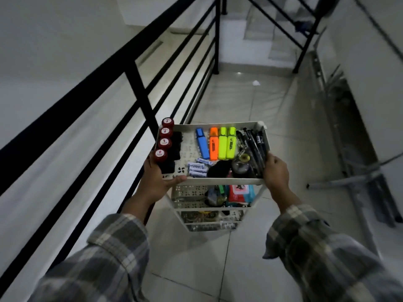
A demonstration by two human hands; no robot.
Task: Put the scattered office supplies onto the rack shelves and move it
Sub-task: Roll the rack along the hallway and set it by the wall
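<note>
Left hand and right hand each clamp the white rack by its top shelf rim, above tiled floor; black railing just left. Top shelf: 4 highlighters, 4 red-capped bottles, perhaps 4 batteries, black pens.

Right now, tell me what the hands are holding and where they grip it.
Both hold the white rack: left hand on the top shelf's near-left corner, right hand on its near-right corner.

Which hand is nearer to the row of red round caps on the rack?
Left. The left hand grips the rack's left edge, just below the red caps; the right hand grips the opposite edge.
</note>
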